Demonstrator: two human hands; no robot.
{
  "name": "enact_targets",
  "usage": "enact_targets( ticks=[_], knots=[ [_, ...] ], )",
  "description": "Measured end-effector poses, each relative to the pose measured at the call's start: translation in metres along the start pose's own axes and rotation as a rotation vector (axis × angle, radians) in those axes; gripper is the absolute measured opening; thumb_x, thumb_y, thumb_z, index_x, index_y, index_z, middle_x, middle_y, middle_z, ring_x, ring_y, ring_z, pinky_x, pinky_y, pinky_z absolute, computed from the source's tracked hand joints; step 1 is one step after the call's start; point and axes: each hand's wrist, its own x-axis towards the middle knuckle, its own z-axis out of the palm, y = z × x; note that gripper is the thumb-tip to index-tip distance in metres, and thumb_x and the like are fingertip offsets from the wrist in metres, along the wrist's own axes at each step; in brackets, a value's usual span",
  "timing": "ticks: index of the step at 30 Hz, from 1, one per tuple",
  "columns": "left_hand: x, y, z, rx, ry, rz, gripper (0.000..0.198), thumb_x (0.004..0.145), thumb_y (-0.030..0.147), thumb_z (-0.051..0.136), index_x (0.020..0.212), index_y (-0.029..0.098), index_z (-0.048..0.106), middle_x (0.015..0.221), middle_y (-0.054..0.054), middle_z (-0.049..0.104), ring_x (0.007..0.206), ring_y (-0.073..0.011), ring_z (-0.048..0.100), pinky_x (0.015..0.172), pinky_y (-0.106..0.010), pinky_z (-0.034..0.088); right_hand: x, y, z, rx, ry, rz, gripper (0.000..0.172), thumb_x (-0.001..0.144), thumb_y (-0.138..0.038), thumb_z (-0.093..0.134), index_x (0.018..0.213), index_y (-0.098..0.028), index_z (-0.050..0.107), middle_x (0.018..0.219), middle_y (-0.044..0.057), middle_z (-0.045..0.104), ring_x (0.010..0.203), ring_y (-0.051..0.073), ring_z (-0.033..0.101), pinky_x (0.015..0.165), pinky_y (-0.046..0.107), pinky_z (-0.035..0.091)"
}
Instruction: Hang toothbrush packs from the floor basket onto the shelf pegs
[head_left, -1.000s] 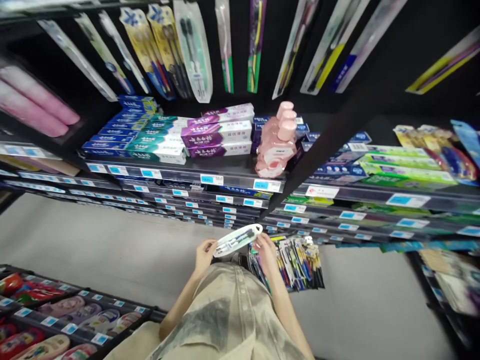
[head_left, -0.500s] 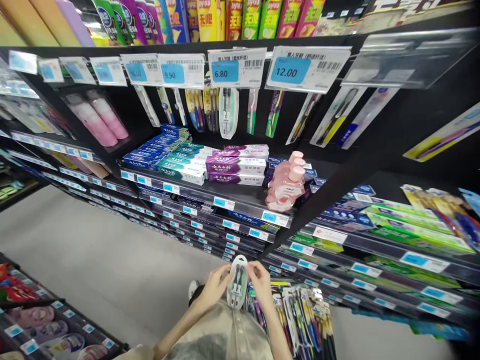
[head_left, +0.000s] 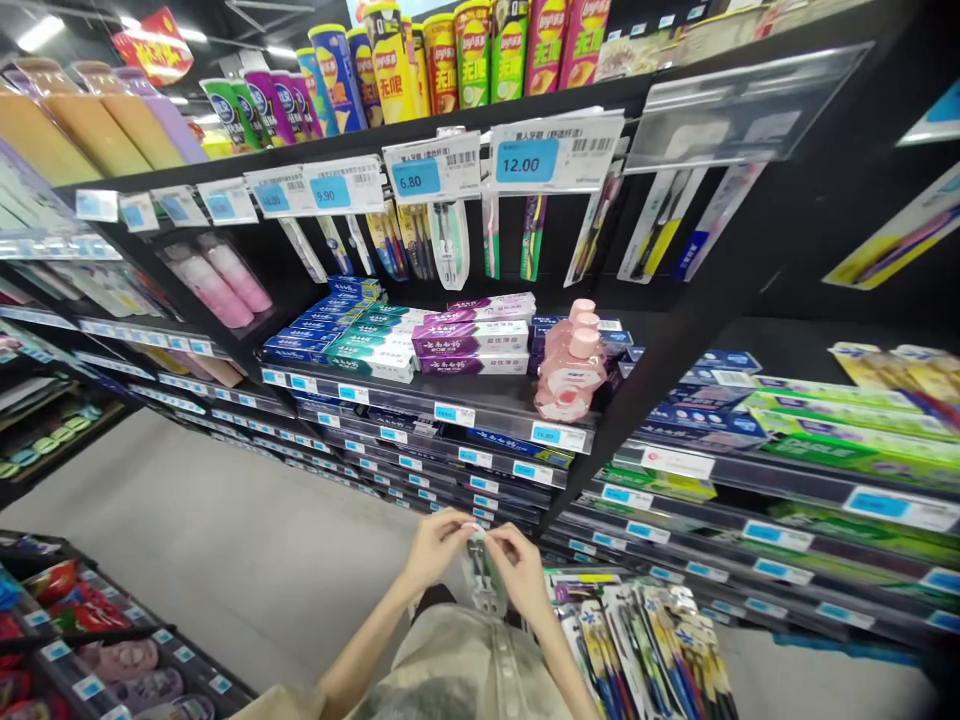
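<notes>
Low in the middle of the head view, a toothbrush pack (head_left: 487, 590) hangs in front of my body, pale green and clear with two dark-handled brushes inside. My left hand (head_left: 439, 548) pinches the top left of its card. On the other side my right hand (head_left: 519, 562) pinches the top right, fingers bent. Both hands' fingertips nearly meet at the upper edge and cover part of it. Below and right of my right hand lie several packaged toothbrushes (head_left: 630, 640) in a heap. A similar pale green pack (head_left: 450, 245) hangs on the shelf rack ahead.
Toothpaste boxes (head_left: 472, 345) and pink mouthwash bottles (head_left: 566, 375) stand on the shelf in front. Price tags (head_left: 555, 155) jut out above the hanging brushes. Chip cans (head_left: 472, 60) line the top shelf. A lower display (head_left: 112, 650) stands at the left, beside the grey floor (head_left: 247, 540).
Both hands have moved up to the top edge of the pack and closer together. The pack's top now tilts away between my fingertips. The camera view has lifted a little.
</notes>
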Motion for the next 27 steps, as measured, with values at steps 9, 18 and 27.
enact_targets(
  ticks=[9,18,27],
  knots=[
    [0.049,0.09,-0.032,-0.182,0.278,0.169,0.035,0.071,0.043,0.091,0.089,0.015,0.08,0.08,-0.007,0.076,0.069,-0.0142,0.067,0.064,-0.023,0.056,0.003,-0.013,0.009,-0.028,-0.102,-0.067,0.021,0.083,-0.039,0.077,0.098,-0.023,0.077,0.092,0.005,0.074,0.083,0.022,0.065,0.076,0.03,0.052],
    [0.105,0.191,-0.061,-0.343,0.309,0.407,0.035,0.083,0.039,0.082,0.113,0.023,0.071,0.109,-0.003,0.072,0.094,-0.014,0.07,0.083,-0.023,0.057,0.036,-0.087,0.032,0.186,-0.113,-0.119,0.023,0.091,-0.043,0.069,0.089,-0.021,0.075,0.074,0.004,0.071,0.061,0.02,0.069,0.058,0.03,0.058],
    [0.094,0.232,-0.081,0.035,0.212,0.681,0.052,0.091,0.044,0.073,0.14,0.033,0.061,0.155,-0.008,0.05,0.138,-0.0317,0.053,0.102,-0.043,0.057,0.115,-0.191,0.039,0.426,-0.083,-0.293,0.033,0.092,-0.05,0.069,0.101,-0.018,0.069,0.069,-0.001,0.068,0.054,0.014,0.068,0.053,0.024,0.06]
  ],
)
